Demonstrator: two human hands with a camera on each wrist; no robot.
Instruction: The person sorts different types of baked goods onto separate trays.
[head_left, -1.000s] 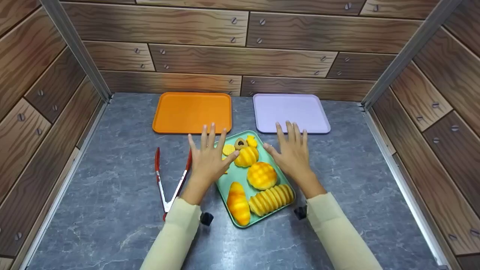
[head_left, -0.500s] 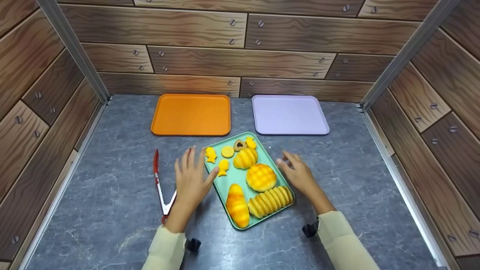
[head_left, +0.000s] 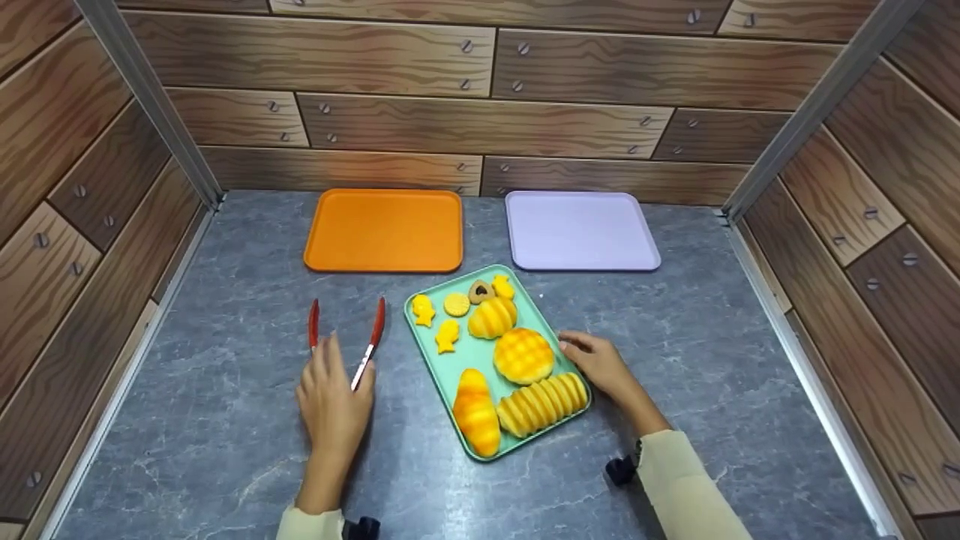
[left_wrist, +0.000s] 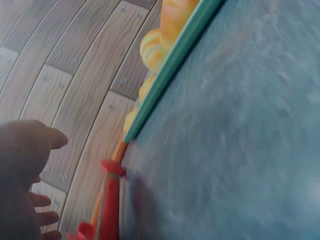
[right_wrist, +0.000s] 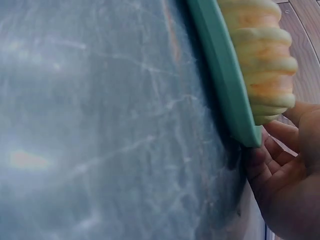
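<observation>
My left hand hovers over the red-and-silver tongs, covering their joined end. Its fingers are extended, and in the left wrist view they stand apart from the tongs' red part. At the right rim of the green tray, my right hand has its fingers curled, with the thumb at the rim. The right wrist view shows the fingers against the tray's edge. On the tray lie a croissant, a round bun, a ridged loaf, a long roll and several small biscuits.
An orange tray and a lilac tray lie side by side at the back of the grey table. Wood-patterned panels enclose the back and both sides. Metal strips run along the side edges.
From above the green tray, my left hand has moved left and back onto the tongs. My right hand has lowered to the tray's right rim, its fingers curling in. The trays have stayed put.
</observation>
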